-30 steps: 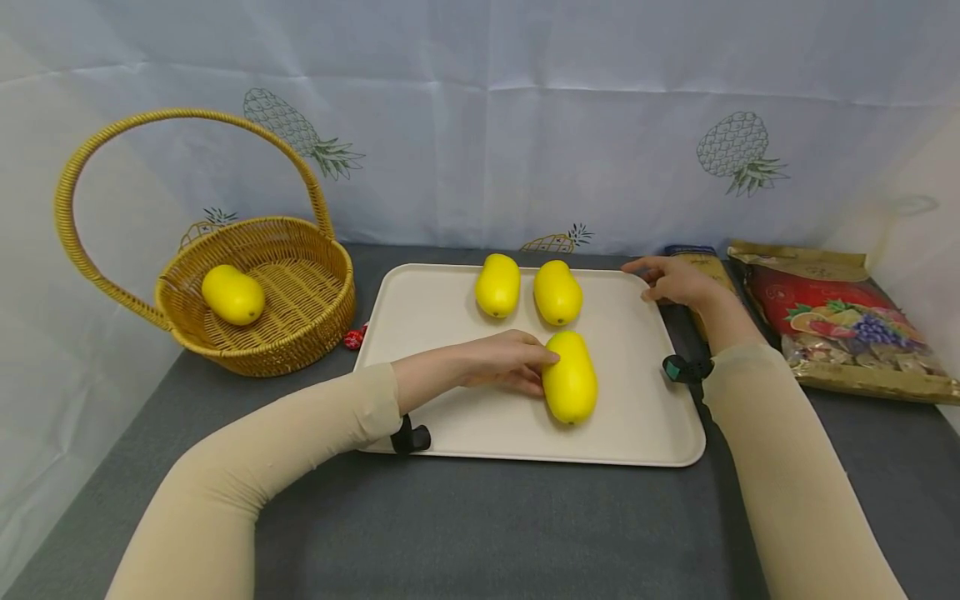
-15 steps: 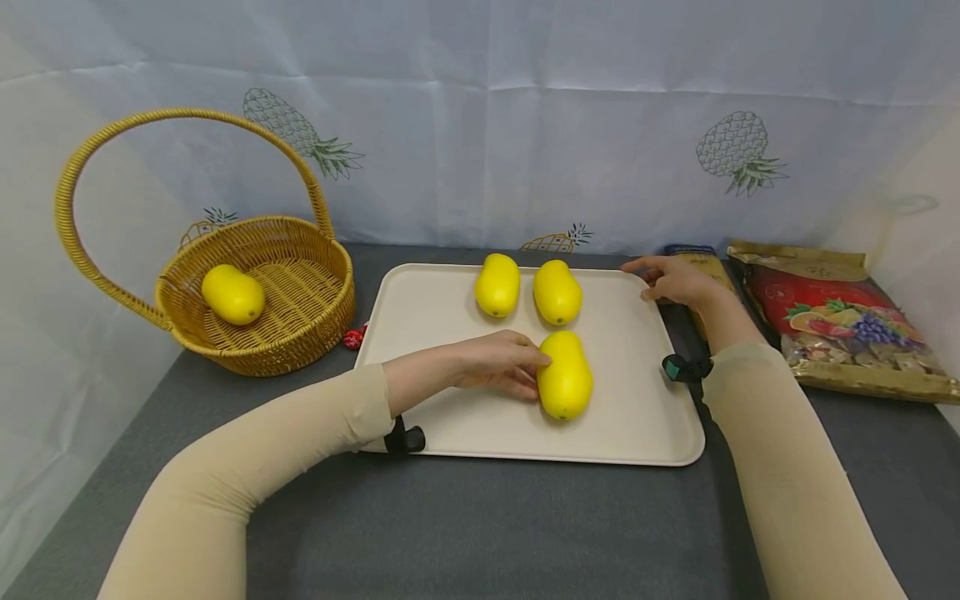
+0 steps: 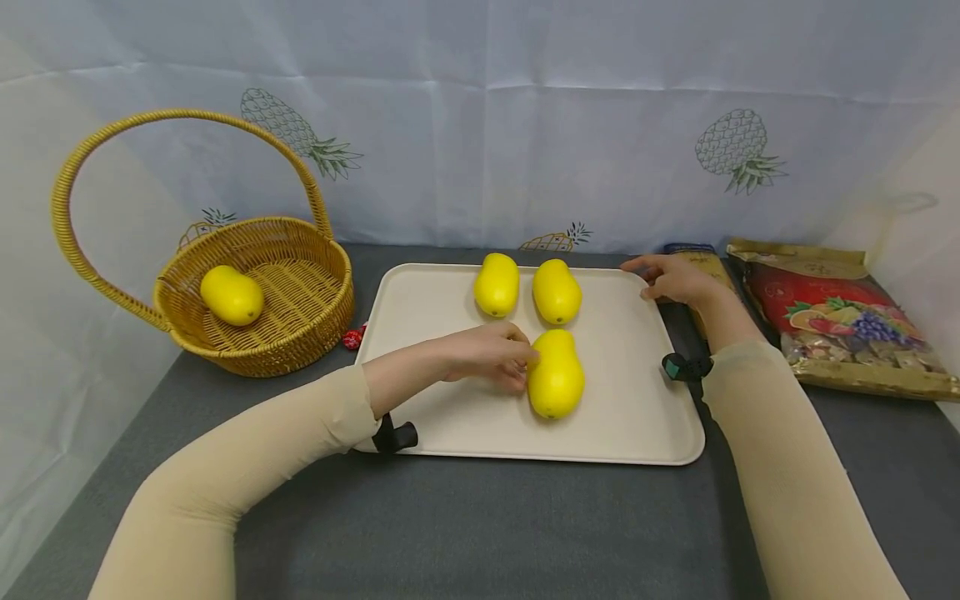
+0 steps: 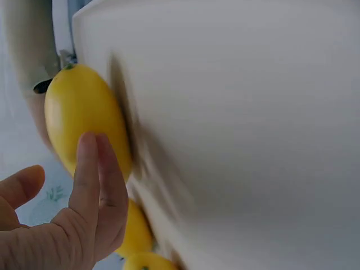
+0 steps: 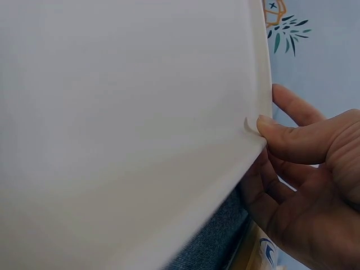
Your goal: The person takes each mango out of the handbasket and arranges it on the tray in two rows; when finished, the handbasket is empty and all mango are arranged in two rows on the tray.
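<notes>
A smooth yellow papaya (image 3: pixel 558 379) lies near the middle of the cream tray (image 3: pixel 420 304). My left hand (image 3: pixel 489 357) is at its left side, and in the left wrist view straight fingers (image 4: pixel 85 174) overlap the papaya (image 4: pixel 84 107) while the thumb stands apart from it. Behind lie two more papayas, one on the left (image 3: pixel 496 285) and one on the right (image 3: pixel 557 292). At the tray's far right corner, my right hand (image 3: pixel 675 279) pinches the rim. The right wrist view shows the thumb (image 5: pixel 287 138) on top of the edge, other fingers below.
A wicker basket (image 3: pixel 330 329) with a tall handle stands at the left, one papaya (image 3: pixel 232 296) inside. Small red wrapped candy (image 3: pixel 354 337) lies between basket and tray. Right of the tray are a red-and-gold snack bag (image 3: pixel 840 308) and a narrower package (image 3: pixel 712 267).
The front papaya has shifted leftward on the tray and turned slightly, and my left hand has moved left along with it. My right hand keeps its place at the tray corner.
</notes>
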{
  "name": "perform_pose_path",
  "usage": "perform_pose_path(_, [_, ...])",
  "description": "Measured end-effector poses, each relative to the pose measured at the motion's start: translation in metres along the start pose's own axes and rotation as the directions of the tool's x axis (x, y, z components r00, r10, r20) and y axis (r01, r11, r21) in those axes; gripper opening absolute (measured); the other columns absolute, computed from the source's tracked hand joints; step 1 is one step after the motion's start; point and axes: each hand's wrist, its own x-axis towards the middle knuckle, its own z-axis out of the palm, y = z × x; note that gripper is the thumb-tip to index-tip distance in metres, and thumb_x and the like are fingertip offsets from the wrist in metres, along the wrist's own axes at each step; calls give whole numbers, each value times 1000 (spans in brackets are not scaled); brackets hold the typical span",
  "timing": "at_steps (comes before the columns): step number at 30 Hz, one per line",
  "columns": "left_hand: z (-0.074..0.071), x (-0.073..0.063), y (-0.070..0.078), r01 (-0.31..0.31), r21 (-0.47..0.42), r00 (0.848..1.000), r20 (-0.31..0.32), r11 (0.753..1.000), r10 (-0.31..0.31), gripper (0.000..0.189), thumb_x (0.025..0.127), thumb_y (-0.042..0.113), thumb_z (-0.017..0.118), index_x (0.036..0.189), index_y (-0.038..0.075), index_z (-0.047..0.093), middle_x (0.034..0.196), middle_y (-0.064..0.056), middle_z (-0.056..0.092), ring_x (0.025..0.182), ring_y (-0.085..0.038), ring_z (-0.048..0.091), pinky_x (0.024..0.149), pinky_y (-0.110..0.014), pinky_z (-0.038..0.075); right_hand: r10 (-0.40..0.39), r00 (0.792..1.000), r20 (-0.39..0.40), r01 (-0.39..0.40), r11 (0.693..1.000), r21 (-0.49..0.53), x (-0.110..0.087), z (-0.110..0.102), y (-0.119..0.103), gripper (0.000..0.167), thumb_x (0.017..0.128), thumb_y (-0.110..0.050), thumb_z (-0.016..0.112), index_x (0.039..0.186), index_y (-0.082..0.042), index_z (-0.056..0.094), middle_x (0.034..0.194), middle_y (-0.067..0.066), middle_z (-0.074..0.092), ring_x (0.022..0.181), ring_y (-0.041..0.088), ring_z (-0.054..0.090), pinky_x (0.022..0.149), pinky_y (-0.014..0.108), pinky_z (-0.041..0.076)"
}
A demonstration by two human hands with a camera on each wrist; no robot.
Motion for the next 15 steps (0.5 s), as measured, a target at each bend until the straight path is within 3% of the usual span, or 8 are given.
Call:
perform_pose_path(7, [-18,-17,13,-48,45,999,-22,998,49,49,104,22,50,146,1,37,146,-14,45,100,-20,67,100,-35,56,-5,1000,1,5,1000,-14,1,-1,0,57,97,1,53,151,-7,37,148,34,30,126,46,40,106,61,44])
perform_pose_path(10, [-28,-26,19,-94,65,995,-28,993,96,51,104,23,49,148,1,34,150,-15,42,112,-28,66,103,-39,54,-10,1000,4,10,1000,-13,1,-1,0,57,97,1,53,151,-6,36,147,33,31,123,44,41,105,58,45])
perform_pose_path(15, [-48,-43,27,-176,53,982,-64,983,179,48,104,21,45,146,-1,36,147,-22,41,120,-35,61,106,-42,52,-2,1000,11,2,1000,1,1,-1,0,58,97,1,53,152,-6,36,151,34,26,132,48,35,108,62,42])
